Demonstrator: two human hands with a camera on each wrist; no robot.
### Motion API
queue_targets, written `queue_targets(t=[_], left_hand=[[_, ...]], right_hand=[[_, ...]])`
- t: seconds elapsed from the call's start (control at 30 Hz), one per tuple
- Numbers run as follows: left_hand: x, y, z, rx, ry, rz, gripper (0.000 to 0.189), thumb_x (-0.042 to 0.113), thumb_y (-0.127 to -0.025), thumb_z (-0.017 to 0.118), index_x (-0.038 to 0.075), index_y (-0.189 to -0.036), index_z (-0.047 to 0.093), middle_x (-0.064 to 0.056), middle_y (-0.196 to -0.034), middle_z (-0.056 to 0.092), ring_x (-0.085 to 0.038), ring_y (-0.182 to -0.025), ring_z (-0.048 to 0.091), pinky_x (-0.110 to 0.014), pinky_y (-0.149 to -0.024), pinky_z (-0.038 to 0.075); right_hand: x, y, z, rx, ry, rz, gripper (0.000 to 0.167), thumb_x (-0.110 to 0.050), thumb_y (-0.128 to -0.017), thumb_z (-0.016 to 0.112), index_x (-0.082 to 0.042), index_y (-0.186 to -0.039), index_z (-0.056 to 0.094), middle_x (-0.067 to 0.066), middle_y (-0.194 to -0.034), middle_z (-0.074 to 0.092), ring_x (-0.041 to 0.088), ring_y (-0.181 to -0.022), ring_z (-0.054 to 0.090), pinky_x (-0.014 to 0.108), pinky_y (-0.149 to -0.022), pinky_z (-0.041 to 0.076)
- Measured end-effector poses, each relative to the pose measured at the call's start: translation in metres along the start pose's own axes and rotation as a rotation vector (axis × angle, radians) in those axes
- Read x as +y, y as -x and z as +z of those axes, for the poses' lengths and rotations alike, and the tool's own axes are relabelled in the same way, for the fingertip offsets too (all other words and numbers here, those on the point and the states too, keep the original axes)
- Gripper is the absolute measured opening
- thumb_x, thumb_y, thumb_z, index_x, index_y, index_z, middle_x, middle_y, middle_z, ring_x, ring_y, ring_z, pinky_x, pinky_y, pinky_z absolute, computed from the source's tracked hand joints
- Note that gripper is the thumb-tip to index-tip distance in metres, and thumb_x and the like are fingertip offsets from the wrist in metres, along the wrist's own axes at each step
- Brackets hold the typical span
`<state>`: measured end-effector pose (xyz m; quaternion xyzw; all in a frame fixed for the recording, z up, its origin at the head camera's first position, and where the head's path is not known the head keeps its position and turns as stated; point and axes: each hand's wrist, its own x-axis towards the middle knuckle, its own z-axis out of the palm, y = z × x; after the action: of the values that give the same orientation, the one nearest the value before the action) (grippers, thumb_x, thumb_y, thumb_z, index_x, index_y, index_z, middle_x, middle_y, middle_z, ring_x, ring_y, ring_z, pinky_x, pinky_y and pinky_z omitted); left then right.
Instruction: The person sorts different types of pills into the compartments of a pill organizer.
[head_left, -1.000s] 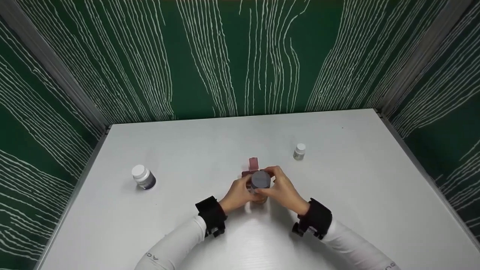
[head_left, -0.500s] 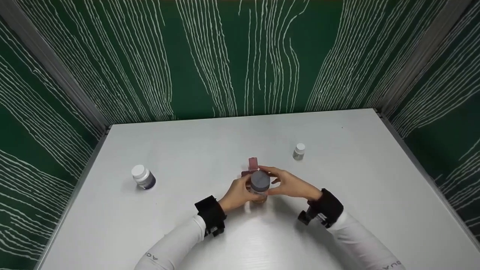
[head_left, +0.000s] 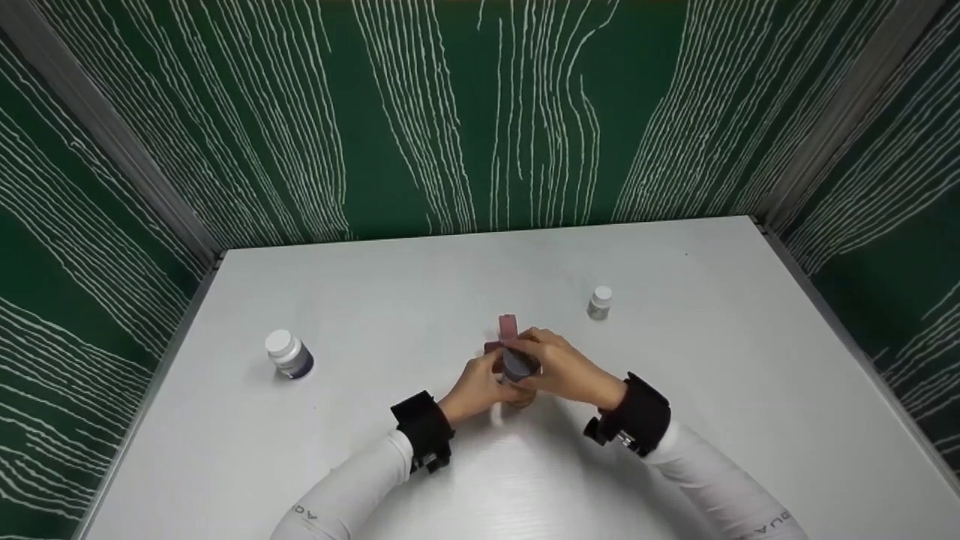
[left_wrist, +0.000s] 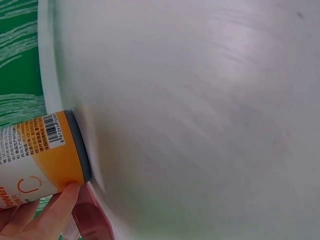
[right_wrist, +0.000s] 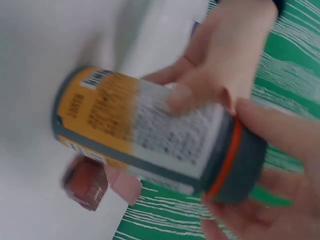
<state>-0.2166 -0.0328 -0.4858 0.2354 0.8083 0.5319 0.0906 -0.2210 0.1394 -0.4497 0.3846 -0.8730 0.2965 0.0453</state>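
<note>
the left hand grips a cylindrical orange-and-white bottle (its label densely printed); the right hand pinches its round dark-grey cap.

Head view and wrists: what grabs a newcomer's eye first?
The orange-and-white bottle at centre: the left hand grips its body, the right hand its grey cap. Then the green wall, streaked with white lines, behind the table. A white-capped bottle stands left, a smaller one right of centre.

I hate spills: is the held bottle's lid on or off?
On: the grey lid, gripped by the right hand, covers the bottle; tightness unclear.
</note>
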Motion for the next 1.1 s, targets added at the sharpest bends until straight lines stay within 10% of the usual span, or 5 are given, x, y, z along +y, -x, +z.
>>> queue_targets(t=[0.17, 0.47, 1.1], left_hand=[[-0.019, -0.006, 0.005, -0.014, -0.002, -0.035, 0.058, 0.018, -0.07, 0.074, 0.005, -0.121, 0.049, -0.007, -0.115, 0.056, -0.019, -0.104, 0.054, -0.024, -0.085, 0.042], [-0.021, -0.007, 0.004, 0.0, -0.032, -0.024, 0.055, 0.018, -0.071, 0.074, 0.006, -0.119, 0.051, -0.008, -0.111, 0.059, -0.021, -0.102, 0.055, -0.027, -0.085, 0.042], [-0.021, -0.007, 0.007, -0.058, 0.061, -0.013, 0.069, 0.021, -0.07, 0.075, 0.013, -0.13, 0.043, -0.003, -0.118, 0.054, -0.015, -0.101, 0.054, -0.025, -0.083, 0.044]], right_hand=[[0.006, -0.002, -0.015, -0.163, -0.181, 0.018, 0.063, -0.003, -0.07, 0.071, 0.0, -0.127, 0.044, 0.018, -0.122, 0.048, 0.029, -0.112, 0.045, 0.041, -0.093, 0.036], [-0.011, -0.006, -0.005, 0.012, 0.331, 0.15, 0.053, -0.04, -0.066, 0.074, 0.004, -0.092, 0.058, 0.012, -0.08, 0.055, 0.023, -0.071, 0.05, 0.035, -0.062, 0.043], [-0.001, -0.024, -0.034, -0.288, 0.025, -0.062, 0.042, -0.001, -0.056, 0.076, -0.005, -0.096, 0.063, 0.005, -0.085, 0.062, 0.019, -0.079, 0.056, 0.031, -0.072, 0.045]])
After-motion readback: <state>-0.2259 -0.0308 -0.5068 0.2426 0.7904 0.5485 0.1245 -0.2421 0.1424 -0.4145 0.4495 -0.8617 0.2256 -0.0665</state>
